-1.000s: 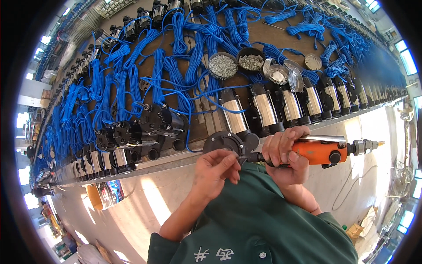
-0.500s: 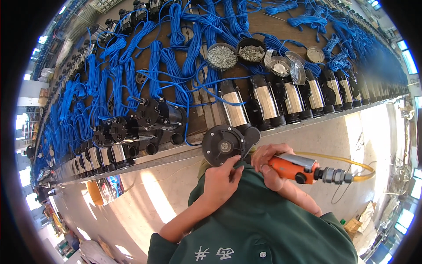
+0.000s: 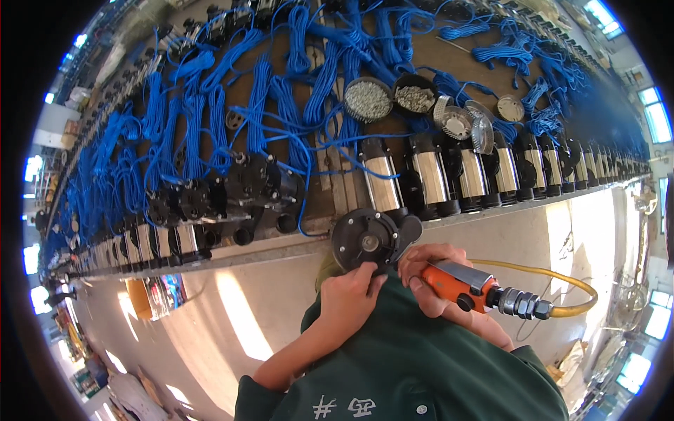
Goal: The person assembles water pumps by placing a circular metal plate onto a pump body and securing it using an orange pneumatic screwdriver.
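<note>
A black pump with a round flanged end (image 3: 361,238) faces up at the table's front edge, in front of my body. Several bright screws ring its flange, and a round hub sits in the middle. My left hand (image 3: 349,295) has its index finger and thumb pinched at the flange's near rim; anything between the fingertips is too small to make out. Just right of the pump, my right hand (image 3: 430,281) is wrapped round an orange air screwdriver (image 3: 460,286). Its metal fitting (image 3: 519,303) joins a yellow hose (image 3: 586,295). The tool's tip is hidden behind my fingers.
Steel-bodied pumps (image 3: 428,175) line the table's front edge, with blue cable coils (image 3: 323,84) behind. A bowl of small screws (image 3: 368,99), a dark bowl of metal pieces (image 3: 414,98) and perforated metal strainers (image 3: 456,123) stand among them. A cardboard box (image 3: 138,300) sits on the floor at left.
The whole view has shifted a little, so the table and pump sit slightly lower and further right. My left fingertips remain at the flange rim, and the screwdriver stays in my right hand.
</note>
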A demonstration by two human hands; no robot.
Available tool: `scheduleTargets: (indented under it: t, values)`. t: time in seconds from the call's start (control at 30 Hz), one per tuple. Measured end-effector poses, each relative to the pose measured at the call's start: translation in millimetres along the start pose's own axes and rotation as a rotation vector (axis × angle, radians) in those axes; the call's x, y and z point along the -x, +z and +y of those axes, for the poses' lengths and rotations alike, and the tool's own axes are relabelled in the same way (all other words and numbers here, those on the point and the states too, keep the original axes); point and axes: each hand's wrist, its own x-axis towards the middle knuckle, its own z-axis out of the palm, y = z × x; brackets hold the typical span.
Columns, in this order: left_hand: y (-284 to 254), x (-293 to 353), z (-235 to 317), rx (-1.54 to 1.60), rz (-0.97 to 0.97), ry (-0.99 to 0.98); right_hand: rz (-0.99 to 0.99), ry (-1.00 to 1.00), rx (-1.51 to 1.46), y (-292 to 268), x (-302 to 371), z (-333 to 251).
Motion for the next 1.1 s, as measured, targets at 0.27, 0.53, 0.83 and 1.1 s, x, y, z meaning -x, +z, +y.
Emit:
scheduleTargets:
  t: [0.27,0.53,0.83,1.1]
  values:
    - [-34.7,-160.0,8.0,0.164,-0.046,0.179,0.175,-0.288,-0.281,-28.4,5.6,-6.6]
    - [137.0,-318.3,8.8,-0.675,0.065,0.888,0.432,-0.220,-0.244,-67.1,43.6,12.5]
    - [146.2,-369.3,50.4,-1.007,0.061,1.506,0.681,-0.154,-0.387,-73.3,54.2,17.9]
    - [155.0,-390.0,16.1,-1.183,0.082,1.478,0.500,-0.221,-0.548,-64.7,31.2,-0.5]
